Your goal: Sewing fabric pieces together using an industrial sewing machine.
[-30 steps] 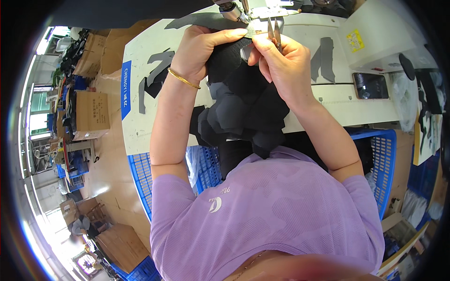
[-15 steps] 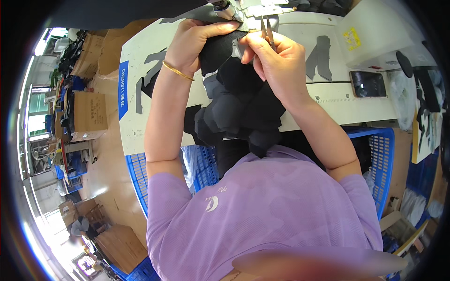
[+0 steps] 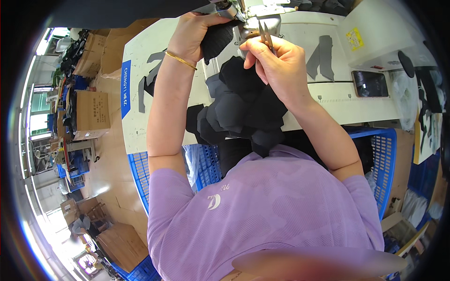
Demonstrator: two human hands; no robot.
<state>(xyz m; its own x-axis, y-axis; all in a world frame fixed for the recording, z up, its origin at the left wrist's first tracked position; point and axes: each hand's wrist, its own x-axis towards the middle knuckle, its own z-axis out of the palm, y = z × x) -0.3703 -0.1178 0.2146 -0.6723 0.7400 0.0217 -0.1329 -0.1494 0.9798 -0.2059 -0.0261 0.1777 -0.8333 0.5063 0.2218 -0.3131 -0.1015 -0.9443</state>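
Reaching up across the white sewing table point(image 3: 344, 111), the person's two bare forearms come in from either side: the left forearm point(image 3: 169, 107) runs nearly straight up the view, while the right forearm point(image 3: 323, 129) slants inward from a bent elbow. Between them a heap of overlapping dark fabric pieces point(image 3: 232, 105) lies at the table's near edge, spilling toward the lap. At the far end of the heap, the right hand point(image 3: 280, 56) is turned with its back partly up, fingers curled inward and thumb pressed toward the index finger, well apart from the left. The left hand point(image 3: 191, 36) lies just beside the metal sewing head point(image 3: 228, 10), thumb stretched to the right. Its grip is narrow, on a single dark fabric piece point(image 3: 218, 41) that hangs below the thumb near the needle area; the fingers underneath are hidden. The right hand closes around a small two-bladed metal tool point(image 3: 266, 37), its points upward and slightly parted. A thin gold bangle point(image 3: 181, 61) circles the left wrist.
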